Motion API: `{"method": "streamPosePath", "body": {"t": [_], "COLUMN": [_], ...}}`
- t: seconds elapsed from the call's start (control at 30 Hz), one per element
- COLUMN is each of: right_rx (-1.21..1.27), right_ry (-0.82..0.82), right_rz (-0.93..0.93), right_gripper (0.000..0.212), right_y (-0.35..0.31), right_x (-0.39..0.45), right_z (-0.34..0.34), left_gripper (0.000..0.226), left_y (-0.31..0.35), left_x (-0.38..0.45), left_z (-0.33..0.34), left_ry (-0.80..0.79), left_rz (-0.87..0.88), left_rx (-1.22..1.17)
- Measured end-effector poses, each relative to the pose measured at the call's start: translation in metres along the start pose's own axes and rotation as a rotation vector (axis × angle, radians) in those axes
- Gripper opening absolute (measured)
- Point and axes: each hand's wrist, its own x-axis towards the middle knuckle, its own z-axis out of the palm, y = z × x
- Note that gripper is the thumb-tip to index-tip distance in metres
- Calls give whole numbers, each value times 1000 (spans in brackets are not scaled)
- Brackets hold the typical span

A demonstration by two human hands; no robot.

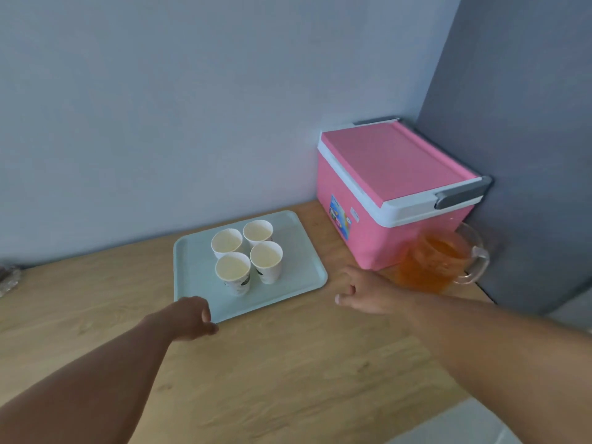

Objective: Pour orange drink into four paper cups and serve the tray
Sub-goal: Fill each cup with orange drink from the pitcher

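A pale green tray [195,270] lies on the wooden counter and carries several white paper cups [266,262] set close together. My left hand [192,318] grips the tray's near left corner, fingers curled over its rim. My right hand [362,291] hovers between the tray's right edge and a clear jug of orange drink [432,261], fingers loosely curled, holding nothing. The jug stands in front of the cooler, its handle pointing right.
A pink cooler box [390,187] with a white rim sits in the back right corner against a grey panel [512,155]. The wall runs right behind the tray. The wooden counter [288,363] extends toward me; a dim object [8,280] lies at the far left edge.
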Motion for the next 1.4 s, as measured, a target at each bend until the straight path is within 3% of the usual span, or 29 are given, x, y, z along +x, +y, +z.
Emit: {"method": "streamPosePath", "body": {"t": [0.33, 0.43, 0.7, 0.97, 1.03, 1.2, 1.4], "right_rx": [73, 65, -28, 327, 419, 516, 584], "right_ry": [-23, 38, 268, 546, 554, 539, 569], "right_rz": [285, 337, 377, 243, 185, 109, 155], "right_gripper": [69, 66, 30, 38, 43, 53, 45], "right_y": [92, 127, 206, 199, 190, 174, 173], "right_x": [-105, -125, -122, -91, -91, -91, -92], "right_z": [-15, -35, -81, -111, -111, -108, -98], "left_gripper": [30, 29, 22, 27, 27, 52, 58], "left_y": [125, 168, 281, 384, 397, 422, 431], "left_x": [11, 14, 22, 30, 34, 39, 43], "left_z": [9, 12, 15, -6, -9, -10, -4], "left_ry": [-65, -38, 52, 225, 199, 114, 123], "left_rz": [215, 253, 259, 180, 161, 107, 77], "left_rx": [-74, -128, -300, -551, -693, -1065, -1185]}}
